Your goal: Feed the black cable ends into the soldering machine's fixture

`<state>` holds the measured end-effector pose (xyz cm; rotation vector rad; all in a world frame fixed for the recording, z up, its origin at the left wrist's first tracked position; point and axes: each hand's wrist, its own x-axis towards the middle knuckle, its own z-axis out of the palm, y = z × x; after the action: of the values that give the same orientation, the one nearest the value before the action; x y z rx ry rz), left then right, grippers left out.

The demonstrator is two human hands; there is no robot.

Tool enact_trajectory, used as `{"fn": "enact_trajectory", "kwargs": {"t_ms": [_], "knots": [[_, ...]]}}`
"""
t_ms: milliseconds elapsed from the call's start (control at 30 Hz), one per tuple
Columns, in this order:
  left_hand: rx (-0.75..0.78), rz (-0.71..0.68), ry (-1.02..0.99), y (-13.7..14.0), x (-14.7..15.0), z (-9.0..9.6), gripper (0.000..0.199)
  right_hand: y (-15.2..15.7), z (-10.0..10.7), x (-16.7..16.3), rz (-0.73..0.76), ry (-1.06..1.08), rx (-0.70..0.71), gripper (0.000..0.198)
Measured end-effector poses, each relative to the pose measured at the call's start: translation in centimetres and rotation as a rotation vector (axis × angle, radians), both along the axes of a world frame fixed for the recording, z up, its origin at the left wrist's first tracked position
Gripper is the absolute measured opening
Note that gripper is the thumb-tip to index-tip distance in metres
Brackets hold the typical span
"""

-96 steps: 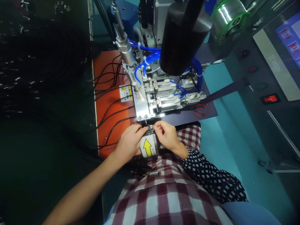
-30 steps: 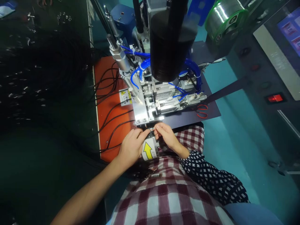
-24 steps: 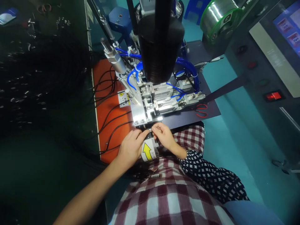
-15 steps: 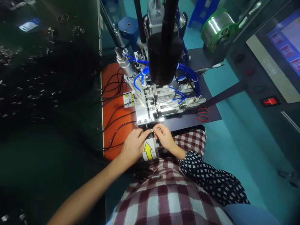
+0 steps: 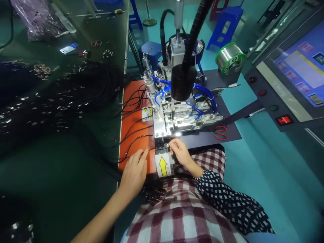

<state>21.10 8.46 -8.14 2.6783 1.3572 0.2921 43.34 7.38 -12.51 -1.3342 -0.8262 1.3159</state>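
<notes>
My right hand point(image 5: 180, 152) pinches a small shiny connector point(image 5: 167, 145) at the front of the machine's feed track point(image 5: 161, 149). A thin black cable point(image 5: 158, 147) runs left from that connector across the track. Over the orange board, my left hand point(image 5: 134, 170) has its thumb and fingertips closed on the cable; the exact grip is partly hidden. Between the hands and my apron lies a white label plate with a yellow arrow point(image 5: 163, 166) pointing toward the machine.
The machine point(image 5: 183, 116) carries blue air tubes and a black hood point(image 5: 183, 82). Several black cables cross the orange board point(image 5: 136, 145) from a dark cable heap point(image 5: 101, 81). Red-handled scissors point(image 5: 221, 132), a solder wire spool point(image 5: 231, 59) and a control panel point(image 5: 283, 98) stand right.
My left hand has moved left, away from the right hand, along the cable and onto the orange board. My right hand stays at the connector. The head view has shifted.
</notes>
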Motion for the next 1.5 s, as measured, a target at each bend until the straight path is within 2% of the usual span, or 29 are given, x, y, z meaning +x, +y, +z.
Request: {"fn": "enact_trajectory", "kwargs": {"t_ms": [167, 467, 567, 700, 800, 900, 933, 1000, 1033, 1133, 1233, 1400, 1500], "knots": [[0.076, -0.022, 0.08, 0.5, 0.2, 0.1, 0.045, -0.2, -0.3, 0.3, -0.014, -0.02, -0.005, 0.03], [0.091, -0.016, 0.085, 0.1, -0.2, 0.0, 0.046, -1.7, -0.2, 2.1, -0.12, -0.084, 0.001, 0.03], [0.049, 0.0, 0.081, 1.5, 0.4, 0.1, 0.045, -2.1, 0.2, 2.4, -0.149, -0.101, -0.002, 0.029], [-0.025, 0.035, 0.064, 5.3, 2.4, 0.6, 0.045, -2.2, 0.6, 2.5, -0.16, -0.104, -0.005, 0.026], [-0.115, -0.015, -0.016, 7.5, 2.5, 2.0, 0.044, -2.4, 1.1, 2.7, -0.167, -0.115, 0.0, 0.025], [-0.23, -0.125, -0.176, 7.1, 0.6, 4.8, 0.034, -3.0, 1.5, 3.2, -0.183, -0.109, -0.005, 0.026], [-0.3, -0.201, -0.169, 6.5, -0.3, 5.8, 0.028, -3.3, 1.6, 3.4, -0.185, -0.102, -0.013, 0.026], [-0.503, -0.414, 0.01, 5.0, -2.2, 7.6, 0.023, -3.8, 1.8, 3.8, -0.18, -0.085, -0.025, 0.025], [-0.522, -0.448, 0.099, 4.3, -3.0, 8.2, 0.021, -4.0, 1.9, 4.0, -0.174, -0.078, -0.026, 0.024], [-0.405, -0.357, 0.339, 2.7, -4.7, 8.7, 0.025, -4.1, 2.3, 3.9, -0.152, -0.056, -0.011, 0.024], [-0.332, -0.344, 0.42, 2.8, -5.9, 8.0, 0.029, -3.9, 2.8, 3.6, -0.13, -0.046, 0.005, 0.023], [-0.215, -0.431, 0.174, 4.8, -8.0, 7.8, 0.026, -3.6, 4.0, 3.2, -0.082, -0.051, 0.03, 0.023], [-0.094, -0.386, 0.003, 5.7, -8.6, 7.9, 0.023, -3.8, 4.8, 2.7, -0.011, -0.032, 0.029, 0.023]]}}
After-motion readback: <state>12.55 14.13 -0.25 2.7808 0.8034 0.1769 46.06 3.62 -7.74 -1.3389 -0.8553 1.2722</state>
